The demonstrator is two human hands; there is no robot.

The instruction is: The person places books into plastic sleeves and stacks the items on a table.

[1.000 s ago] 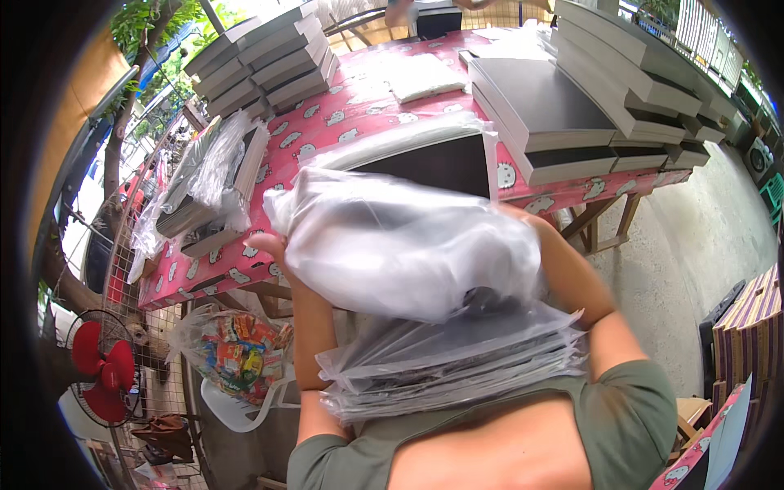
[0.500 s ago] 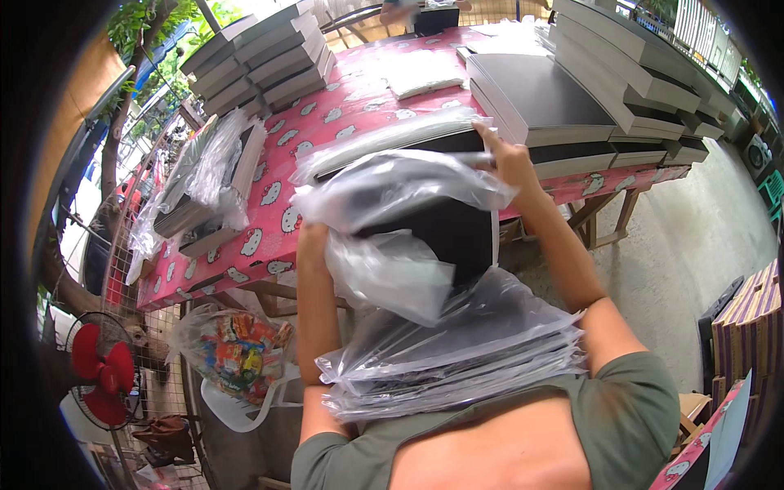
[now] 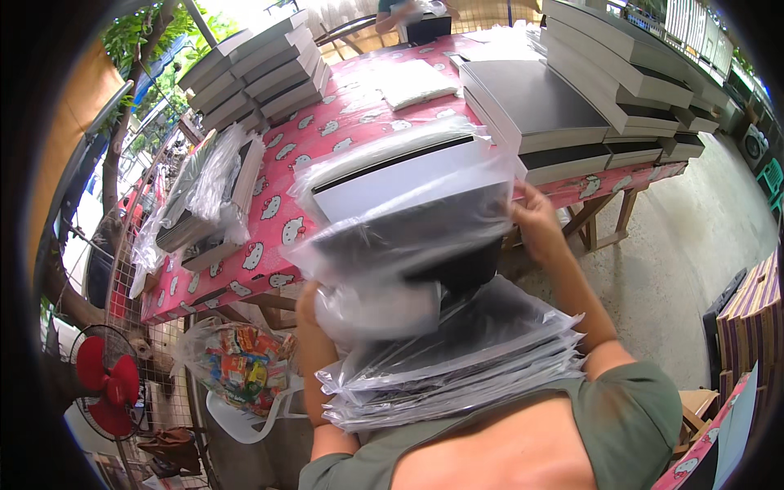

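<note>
In front of me is a clear plastic bag [image 3: 359, 249] with a flat black sheet or board inside. My right hand [image 3: 537, 219] pinches the bag's right edge, fingers closed. My left hand [image 3: 309, 304] is low on the left, beside a blurred, crumpled fold of plastic [image 3: 380, 310] that hides its fingers. Just beyond the bag, at the table's near edge, lie a pale flat sheet [image 3: 359, 196] and a pile of clear bags [image 3: 449, 128], with a dark edge between them. Against my body rests a stack of bagged black flat pieces [image 3: 465, 351].
A pink patterned cloth covers the table [image 3: 343, 122]. Thick black-topped stacks [image 3: 547, 98] stand right, others [image 3: 278, 61] far left. Bagged pieces [image 3: 204, 192] lie left; a white packet [image 3: 416, 84] is mid-table. Another person [image 3: 400, 16] is beyond. A red fan [image 3: 106, 380] stands lower left.
My right hand has come down and nearer, holding the bag's edge. My left hand has dropped lower. The bag is spread flatter over the black piece, and the pale sheet behind now shows.
</note>
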